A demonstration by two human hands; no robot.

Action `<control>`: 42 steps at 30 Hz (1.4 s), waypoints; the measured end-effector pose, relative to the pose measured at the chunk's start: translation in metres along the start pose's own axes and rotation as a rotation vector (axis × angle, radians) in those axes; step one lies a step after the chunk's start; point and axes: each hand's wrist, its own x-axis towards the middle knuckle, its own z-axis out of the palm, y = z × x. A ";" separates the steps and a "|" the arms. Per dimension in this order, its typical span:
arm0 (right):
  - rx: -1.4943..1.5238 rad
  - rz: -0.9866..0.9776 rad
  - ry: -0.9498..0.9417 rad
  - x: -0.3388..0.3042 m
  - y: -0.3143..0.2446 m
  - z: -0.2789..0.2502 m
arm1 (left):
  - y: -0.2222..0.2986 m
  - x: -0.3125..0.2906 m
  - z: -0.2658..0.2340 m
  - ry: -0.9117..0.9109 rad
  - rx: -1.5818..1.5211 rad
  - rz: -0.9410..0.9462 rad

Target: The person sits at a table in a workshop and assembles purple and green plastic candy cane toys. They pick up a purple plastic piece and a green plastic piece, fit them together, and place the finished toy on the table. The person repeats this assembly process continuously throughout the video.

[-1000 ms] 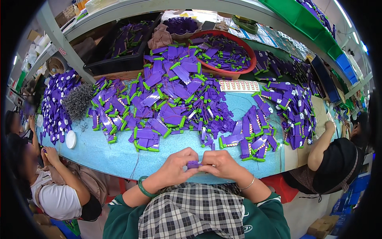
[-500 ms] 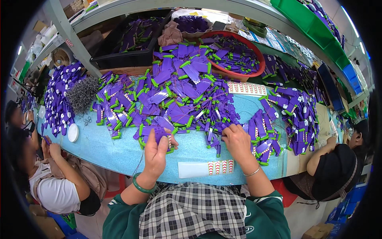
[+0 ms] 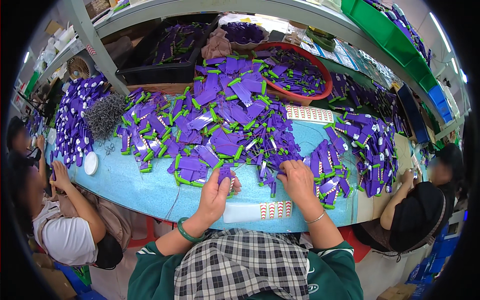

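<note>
My left hand [image 3: 214, 196] is closed round a purple plastic piece [image 3: 226, 174] with a green edge and a striped sticker. Its thumb lies across the piece, just above the table's front part. To the right, my right hand [image 3: 299, 181] has its fingers drawn together at the edge of the heap; what they pinch, if anything, is hidden. Between the hands lie small purple parts with green tips [image 3: 266, 176]. Below them rests a white sticker sheet [image 3: 242, 213] with a few red-chevron stickers left of my right wrist. A large heap of purple and green pieces [image 3: 220, 120] spreads beyond both hands.
More purple pieces [image 3: 372, 150] lie right, others far left beside a tangle of metal rings [image 3: 105, 116] and a white lid [image 3: 91, 163]. A red basin [image 3: 327, 82] and black crate [image 3: 150, 77] stand behind. Co-workers sit at both sides; a shelf beam [image 3: 220, 14] crosses overhead.
My left hand has moved right and slightly nearer me with the purple piece, away from a small stack of pieces. My right hand has stayed nearly in place.
</note>
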 end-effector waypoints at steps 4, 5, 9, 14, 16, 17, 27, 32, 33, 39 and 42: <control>0.395 -0.019 -0.026 -0.003 -0.003 -0.014 | 0.001 -0.002 0.002 -0.059 0.087 -0.059; 0.585 0.023 -0.085 -0.005 -0.009 -0.023 | -0.002 -0.002 0.005 -0.097 0.104 -0.102; 1.014 0.044 -0.181 -0.019 -0.037 -0.031 | -0.008 -0.007 0.021 -0.295 0.280 -0.200; 0.865 0.116 -0.083 -0.028 -0.058 -0.029 | -0.003 -0.010 0.029 -0.365 0.525 0.112; 0.798 0.058 -0.012 -0.028 -0.061 -0.027 | -0.003 -0.010 0.028 -0.363 0.565 0.129; 0.764 0.029 0.024 -0.029 -0.062 -0.026 | -0.004 -0.010 0.028 -0.362 0.586 0.137; 0.832 0.132 -0.145 -0.036 -0.063 -0.013 | -0.004 -0.013 0.029 -0.450 0.336 -0.170; 0.689 0.080 -0.137 -0.018 -0.018 -0.037 | 0.003 0.010 0.020 -0.466 0.708 0.062; 0.629 0.070 -0.078 -0.009 -0.002 -0.052 | 0.003 0.020 0.011 -0.361 0.875 0.198; -0.185 -0.022 0.160 0.007 0.025 -0.094 | -0.001 0.080 -0.024 -0.151 1.518 0.332; 0.084 -0.183 -0.029 -0.020 0.005 -0.066 | -0.003 0.087 -0.026 -0.205 1.553 0.424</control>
